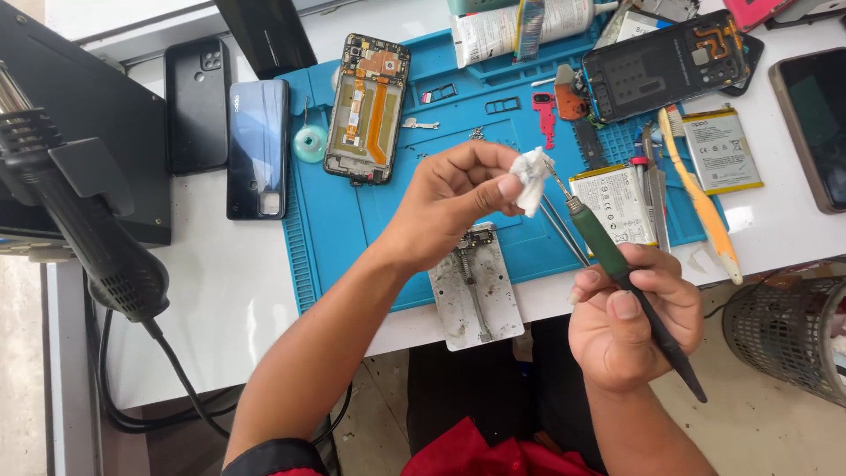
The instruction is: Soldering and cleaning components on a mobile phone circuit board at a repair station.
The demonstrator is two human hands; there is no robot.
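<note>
Left hand point(458, 198) pinching white wad point(531, 179) against pick tip; right hand point(630, 322) gripping green-handled pick point(608, 251); slip risks pricked fingers.

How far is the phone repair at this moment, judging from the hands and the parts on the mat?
Done: two phones lie opened on the blue mat, the opened phone showing its orange flex, and two batteries are out. In hand: the left hand pinches a white wad on the tip of the green-handled tool that the right hand grips. Left: both phones are unassembled; the metal holder holds no part.
</note>
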